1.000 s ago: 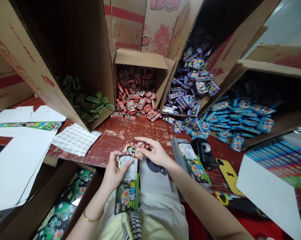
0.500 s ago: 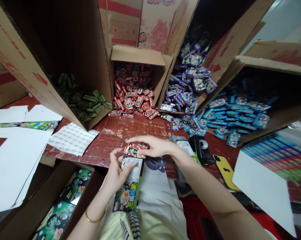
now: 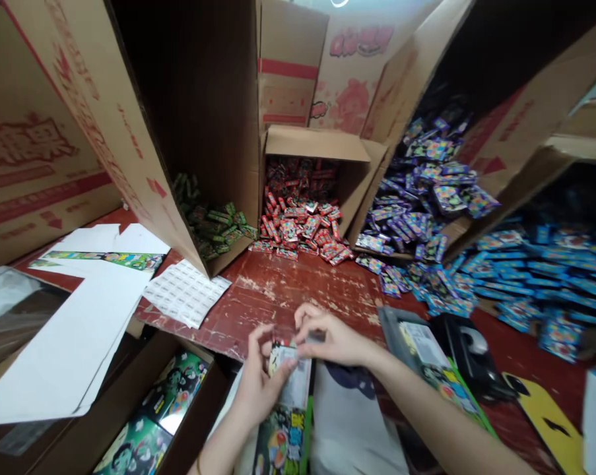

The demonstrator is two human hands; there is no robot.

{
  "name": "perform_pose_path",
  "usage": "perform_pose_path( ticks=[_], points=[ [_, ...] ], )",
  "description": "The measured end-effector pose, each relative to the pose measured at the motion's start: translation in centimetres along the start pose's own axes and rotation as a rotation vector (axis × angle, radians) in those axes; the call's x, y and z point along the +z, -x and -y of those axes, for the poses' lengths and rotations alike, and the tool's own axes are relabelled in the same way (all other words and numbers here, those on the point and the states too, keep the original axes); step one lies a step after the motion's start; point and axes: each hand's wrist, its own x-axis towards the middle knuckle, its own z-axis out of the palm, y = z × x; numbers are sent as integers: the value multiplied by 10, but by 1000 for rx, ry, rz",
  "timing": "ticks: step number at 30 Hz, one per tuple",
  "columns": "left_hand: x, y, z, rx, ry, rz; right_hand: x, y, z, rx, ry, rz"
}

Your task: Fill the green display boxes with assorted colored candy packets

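In the head view my left hand [image 3: 266, 380] is wrapped round a dark green printed packet [image 3: 284, 432], its thumb on the pale label panel. At the top end of this packet is my right hand [image 3: 327, 336], fingers bent and pinched together; what lies between them is blurred. A little red shows at the packet's top edge, between the hands. Beyond the hands, small red packets [image 3: 307, 227] spill from a carton onto the red table [image 3: 268, 284].
Green packets [image 3: 223, 227], purple packets [image 3: 411, 198] and blue packets [image 3: 540, 270] spill from cartons. A sticker sheet [image 3: 186, 292] and white sheets [image 3: 74, 343] lie left. A box of printed packs [image 3: 176, 389] stands lower left. A black tape dispenser [image 3: 470, 353] and yellow phone [image 3: 548, 422] lie right.
The view has swung left, so everything appears further right. The red packet held at the top of the green one has mostly gone from sight, and my right fingers are now pinched.
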Motion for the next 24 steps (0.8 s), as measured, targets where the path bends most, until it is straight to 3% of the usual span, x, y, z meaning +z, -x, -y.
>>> perform_pose_path(
  ticks=[2,4,7,11,14,16,18,21,24],
  points=[
    [-6,-2,4,-21,-64,-21,2,-14,-1,-42,-7,38],
    [-12,-6,9,-57,-78,-41,1,-45,-1,-52,71,0],
    [-17,-12,14,-95,-22,-115,5,-119,-7,65,304,-87],
    [-25,-12,13,-125,67,-271,32,-223,-30,144,382,-81],
    [-33,-7,13,-156,108,-305,53,-267,-49,146,383,-97],
    [-38,-5,14,-157,96,-320,58,-273,-59,124,360,-145],
    [-41,-3,13,-137,62,-345,54,-260,-66,107,324,-215],
    [-42,-6,6,-70,14,-380,33,-215,-68,108,242,-376],
    [-39,-12,-4,3,22,-360,2,-155,-56,129,-86,-590]
  ],
)
